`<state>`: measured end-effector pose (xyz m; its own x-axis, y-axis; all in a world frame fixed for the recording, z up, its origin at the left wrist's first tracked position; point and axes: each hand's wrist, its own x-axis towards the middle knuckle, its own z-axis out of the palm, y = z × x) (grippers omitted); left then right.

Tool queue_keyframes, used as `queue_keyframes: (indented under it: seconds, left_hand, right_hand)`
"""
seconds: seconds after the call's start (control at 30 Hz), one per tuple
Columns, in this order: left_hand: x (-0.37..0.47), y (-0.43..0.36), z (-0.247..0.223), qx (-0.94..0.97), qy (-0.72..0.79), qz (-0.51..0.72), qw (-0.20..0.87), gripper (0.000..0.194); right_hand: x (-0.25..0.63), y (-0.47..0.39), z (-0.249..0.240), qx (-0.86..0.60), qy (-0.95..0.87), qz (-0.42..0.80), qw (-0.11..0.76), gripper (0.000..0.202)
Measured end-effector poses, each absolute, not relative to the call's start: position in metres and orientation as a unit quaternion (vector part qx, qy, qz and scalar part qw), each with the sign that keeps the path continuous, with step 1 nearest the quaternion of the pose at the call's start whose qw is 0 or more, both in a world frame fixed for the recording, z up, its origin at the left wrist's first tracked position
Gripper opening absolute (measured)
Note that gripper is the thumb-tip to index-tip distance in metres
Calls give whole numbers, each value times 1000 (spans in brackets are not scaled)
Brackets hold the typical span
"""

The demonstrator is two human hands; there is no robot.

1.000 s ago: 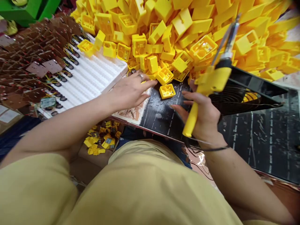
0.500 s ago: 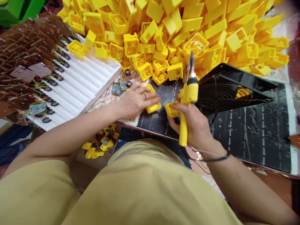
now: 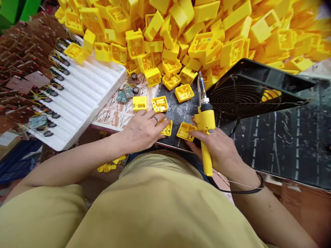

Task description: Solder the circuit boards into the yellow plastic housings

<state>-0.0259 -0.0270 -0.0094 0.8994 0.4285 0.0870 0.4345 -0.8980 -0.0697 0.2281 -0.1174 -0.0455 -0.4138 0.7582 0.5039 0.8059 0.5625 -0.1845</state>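
My left hand (image 3: 143,130) is closed on a small yellow housing (image 3: 167,127) near the front edge of the black bench mat. The yellow soldering tool (image 3: 206,120) is in my right hand (image 3: 219,148), its metal tip pointing away from me. Fingers of the same hand also touch another yellow housing (image 3: 186,131), open side up. Beyond my hands lie a housing with metal contacts inside (image 3: 160,104), one with small holes (image 3: 140,103) and one more (image 3: 184,93).
A big heap of yellow housings (image 3: 178,31) spans the back. At left, brown circuit boards (image 3: 23,62) with wired round parts lie on white ribbed foam (image 3: 85,93). A black fan (image 3: 240,96) stands at right. Small green boards (image 3: 121,96) lie beside the foam.
My left hand has come down towards the front edge, and several housings now show beyond it. My right hand and the tool have moved slightly nearer to me. The whole view has shifted a little.
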Motion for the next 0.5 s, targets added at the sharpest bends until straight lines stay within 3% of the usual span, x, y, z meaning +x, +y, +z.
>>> queue_keyframes:
  seconds: [0.2,0.3,0.4,0.5]
  left_hand:
    - [-22,-20,-16,-992,-76,-46,-86,37]
    - [-17,-9,-20,-977,-155,-90,-117,33]
    - [-18,7,-22,-941,-297,-146,-70,33]
    - [-19,20,-24,-930,-350,-99,-44,47]
  right_hand:
    - [232,-124,-43,-493,-824,-107,258,31]
    - [235,-122,-39,-487,-827,-113,256,37]
    - [234,-114,-37,-481,-826,-97,277,46]
    - [224,-101,-41,-433,-852,-28,292,44]
